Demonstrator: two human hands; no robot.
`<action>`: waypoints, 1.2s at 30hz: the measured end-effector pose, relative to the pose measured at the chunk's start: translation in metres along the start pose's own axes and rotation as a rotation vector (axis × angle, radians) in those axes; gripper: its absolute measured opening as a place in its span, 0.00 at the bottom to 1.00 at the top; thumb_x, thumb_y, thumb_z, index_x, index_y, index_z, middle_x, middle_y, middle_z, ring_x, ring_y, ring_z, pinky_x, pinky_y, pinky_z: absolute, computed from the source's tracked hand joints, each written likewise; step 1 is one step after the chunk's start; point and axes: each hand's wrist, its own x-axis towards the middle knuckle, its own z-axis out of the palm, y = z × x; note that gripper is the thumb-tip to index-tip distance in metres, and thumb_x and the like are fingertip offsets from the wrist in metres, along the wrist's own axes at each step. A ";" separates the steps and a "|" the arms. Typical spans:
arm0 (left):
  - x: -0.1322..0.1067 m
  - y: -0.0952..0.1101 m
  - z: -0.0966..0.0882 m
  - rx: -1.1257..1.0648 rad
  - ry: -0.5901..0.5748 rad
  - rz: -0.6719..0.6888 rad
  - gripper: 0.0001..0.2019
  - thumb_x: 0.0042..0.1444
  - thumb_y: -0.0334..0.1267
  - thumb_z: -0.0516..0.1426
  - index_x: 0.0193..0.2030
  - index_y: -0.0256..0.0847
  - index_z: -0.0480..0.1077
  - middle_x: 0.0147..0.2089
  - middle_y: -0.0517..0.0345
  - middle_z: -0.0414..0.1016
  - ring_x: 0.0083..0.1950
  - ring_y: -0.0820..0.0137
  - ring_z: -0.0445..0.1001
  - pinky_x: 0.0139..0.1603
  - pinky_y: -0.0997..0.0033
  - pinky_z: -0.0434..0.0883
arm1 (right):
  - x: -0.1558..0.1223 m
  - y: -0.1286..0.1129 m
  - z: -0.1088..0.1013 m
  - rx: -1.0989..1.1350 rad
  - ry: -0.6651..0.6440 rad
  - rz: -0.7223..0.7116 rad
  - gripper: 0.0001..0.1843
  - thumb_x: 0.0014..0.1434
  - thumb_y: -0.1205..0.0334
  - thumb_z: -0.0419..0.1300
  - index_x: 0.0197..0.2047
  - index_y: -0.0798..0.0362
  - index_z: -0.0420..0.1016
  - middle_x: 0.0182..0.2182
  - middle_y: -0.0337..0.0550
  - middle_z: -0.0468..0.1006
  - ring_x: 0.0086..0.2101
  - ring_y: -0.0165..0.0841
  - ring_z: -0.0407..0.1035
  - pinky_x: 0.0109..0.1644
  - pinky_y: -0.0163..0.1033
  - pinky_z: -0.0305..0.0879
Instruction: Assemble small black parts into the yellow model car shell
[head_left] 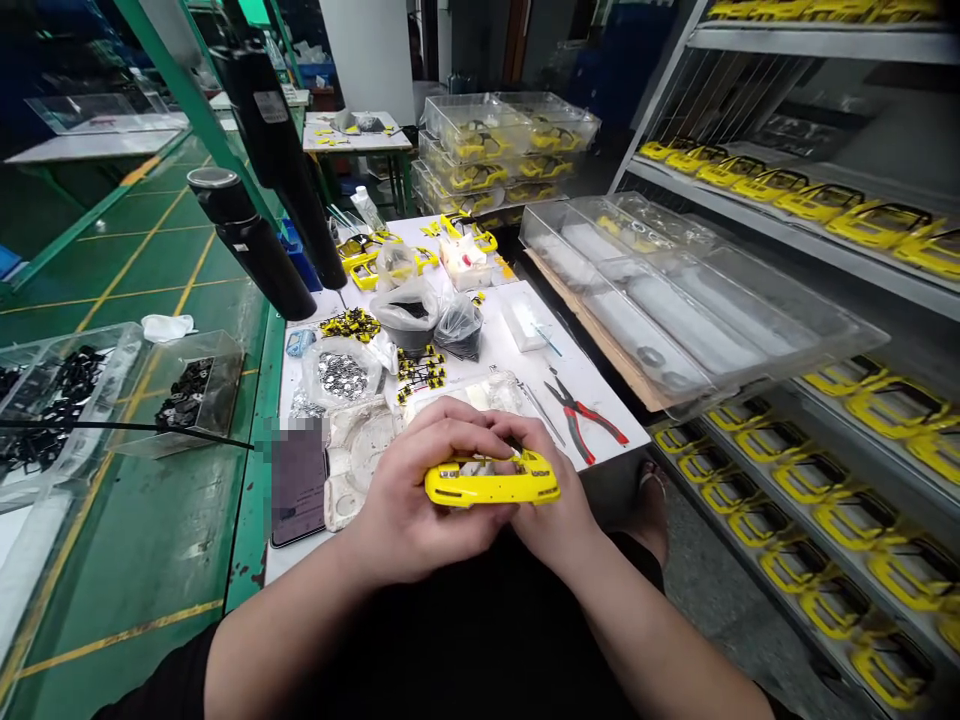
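Observation:
Close to my body, a yellow toy car body [493, 489] is held between both hands, one bumper side facing me. My left hand [420, 490] wraps round its left end, fingers over the top. Round the right end curls my right hand [551, 490], its fingertips near the car body's upper opening. Whatever the fingers touch inside is hidden. Just beyond my hands lies a worn white moulded fixture [360, 450]. Red-handled pliers [581, 415] rest open-jawed on the table to the right, beside a thin metal tool [541, 412].
A phone [298, 485] lies at the table's left edge. Beyond are a bag of silver discs [345, 370], a tub of black parts [409, 310] and small yellow-black parts [421, 375]. Black powered screwdrivers [281, 150] hang at left. A clear compartment tray [697, 300] and shelves [780, 185] of yellow bodies stand right.

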 end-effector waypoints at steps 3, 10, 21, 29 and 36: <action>0.006 -0.002 0.001 -0.016 0.002 0.000 0.17 0.62 0.45 0.75 0.54 0.45 0.82 0.49 0.48 0.82 0.47 0.60 0.79 0.52 0.58 0.79 | 0.002 -0.002 0.000 -0.006 0.014 0.015 0.11 0.80 0.54 0.59 0.61 0.45 0.73 0.60 0.46 0.86 0.57 0.43 0.85 0.62 0.49 0.84; 0.026 -0.007 0.005 -0.077 -0.090 -0.027 0.22 0.61 0.46 0.76 0.58 0.44 0.81 0.51 0.50 0.82 0.46 0.62 0.76 0.49 0.62 0.75 | 0.004 0.002 -0.027 0.121 -0.104 0.034 0.33 0.72 0.42 0.73 0.71 0.46 0.72 0.66 0.52 0.81 0.65 0.49 0.79 0.72 0.57 0.77; 0.028 -0.005 0.005 -0.036 -0.210 0.071 0.21 0.60 0.40 0.75 0.57 0.45 0.78 0.48 0.51 0.80 0.46 0.62 0.78 0.44 0.64 0.75 | 0.012 -0.040 -0.100 0.255 -0.264 0.006 0.08 0.80 0.54 0.69 0.54 0.48 0.88 0.51 0.44 0.85 0.52 0.37 0.79 0.59 0.41 0.76; 0.027 -0.003 0.007 -0.016 -0.187 0.110 0.18 0.60 0.36 0.74 0.53 0.45 0.75 0.46 0.56 0.78 0.45 0.66 0.77 0.45 0.66 0.75 | 0.034 -0.052 -0.112 0.371 -0.452 0.297 0.17 0.69 0.46 0.77 0.47 0.51 0.89 0.44 0.45 0.85 0.43 0.37 0.78 0.43 0.36 0.74; 0.022 -0.007 0.011 0.033 -0.155 0.104 0.25 0.61 0.53 0.76 0.56 0.46 0.75 0.46 0.55 0.77 0.44 0.64 0.74 0.41 0.64 0.71 | 0.045 -0.063 -0.123 0.220 -0.541 0.334 0.20 0.69 0.40 0.76 0.45 0.50 0.92 0.44 0.46 0.87 0.44 0.40 0.80 0.46 0.40 0.75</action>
